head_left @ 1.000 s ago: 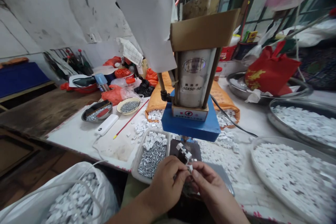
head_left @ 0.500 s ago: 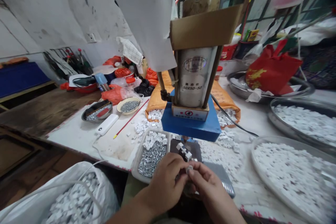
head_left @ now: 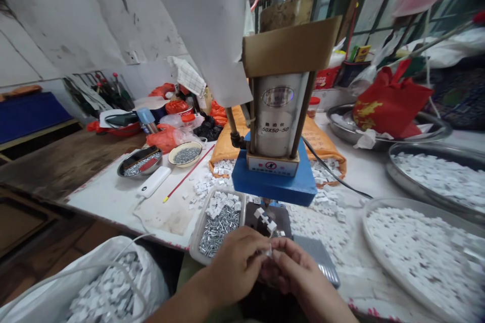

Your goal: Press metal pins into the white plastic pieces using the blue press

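Observation:
My left hand (head_left: pixel 238 260) and my right hand (head_left: pixel 297 268) meet at the front edge of the table, fingers pinched together. Between their fingertips sits a small white plastic piece (head_left: pixel 269 251), mostly covered by the fingers. Just beyond lies a dark metal plate (head_left: pixel 252 214) with a short row of white plastic pieces (head_left: pixel 265 218) on it. Above the plate stands a press with a blue block (head_left: pixel 273 186) and a silver cylinder (head_left: pixel 278 131). Left of my hands, a clear plastic tub (head_left: pixel 195 242) holds metal nails (head_left: pixel 217 232) and some white pieces.
A white sack (head_left: pixel 151 272) of white pieces stands lower left. On the right are a round tray (head_left: pixel 369 232) and a metal basin (head_left: pixel 394 181), both full of white pieces. A grey ridged box (head_left: pixel 316 252) lies beside my right hand. Orange bags (head_left: pixel 324 141) lie behind the press.
My hands stay together, with the left fingertips closing further over the white piece, which shows less now. The view has shifted slightly.

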`<state>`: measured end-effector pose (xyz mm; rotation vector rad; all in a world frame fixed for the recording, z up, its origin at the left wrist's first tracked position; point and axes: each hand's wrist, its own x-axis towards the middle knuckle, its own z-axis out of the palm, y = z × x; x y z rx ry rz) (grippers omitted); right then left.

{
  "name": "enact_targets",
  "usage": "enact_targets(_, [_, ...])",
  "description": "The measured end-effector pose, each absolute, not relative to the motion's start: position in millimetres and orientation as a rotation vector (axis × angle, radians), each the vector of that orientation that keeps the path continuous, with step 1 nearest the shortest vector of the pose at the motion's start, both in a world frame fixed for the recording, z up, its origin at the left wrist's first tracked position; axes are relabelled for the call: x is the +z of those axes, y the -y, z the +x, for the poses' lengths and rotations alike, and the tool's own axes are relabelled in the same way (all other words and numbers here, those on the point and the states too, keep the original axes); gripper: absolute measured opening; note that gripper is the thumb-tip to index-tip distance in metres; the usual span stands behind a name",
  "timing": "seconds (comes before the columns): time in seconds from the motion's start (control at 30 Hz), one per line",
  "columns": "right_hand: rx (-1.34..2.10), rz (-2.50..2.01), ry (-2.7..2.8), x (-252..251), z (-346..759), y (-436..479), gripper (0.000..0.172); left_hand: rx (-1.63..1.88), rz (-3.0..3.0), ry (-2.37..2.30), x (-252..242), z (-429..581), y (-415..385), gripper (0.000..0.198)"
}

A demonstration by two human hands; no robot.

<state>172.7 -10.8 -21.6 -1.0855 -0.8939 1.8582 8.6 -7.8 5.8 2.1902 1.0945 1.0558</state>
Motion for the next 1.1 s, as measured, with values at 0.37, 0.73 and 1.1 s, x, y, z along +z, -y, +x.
enact_targets(0.37, [0.950,-1.425,1.426,-19,184,-18,0.026,1.232,2.084,-1.283,-5,12,-38,0.016])
enact_targets(0.73, [0.696,-1.360,1.669,-31,160,-38,0.014,1.236,1.939,-1.356,-3,10,-43,0.013])
enact_targets(1.1, [0.825,-1.391,1.545,-38,160,-39,0.021,1.276,1.733,-1.268,-5,24,-40,0.009])
